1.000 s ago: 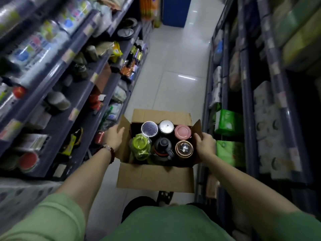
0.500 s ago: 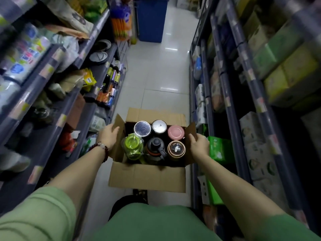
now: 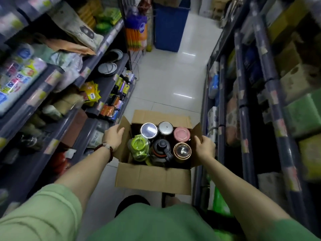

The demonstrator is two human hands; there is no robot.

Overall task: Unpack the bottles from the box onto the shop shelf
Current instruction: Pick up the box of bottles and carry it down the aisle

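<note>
Head view: box [image 3: 152, 178] holding six bottles [image 3: 165, 145]

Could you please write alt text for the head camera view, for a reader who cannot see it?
A person's left hand and right hand grip the side flaps of an open cardboard box holding six upright bottles, in a shop aisle between stocked shelves.

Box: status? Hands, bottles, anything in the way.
Left hand and right hand grip the side flaps of the open box. Six bottles upright inside, none unpacked. Nothing over them.
</note>
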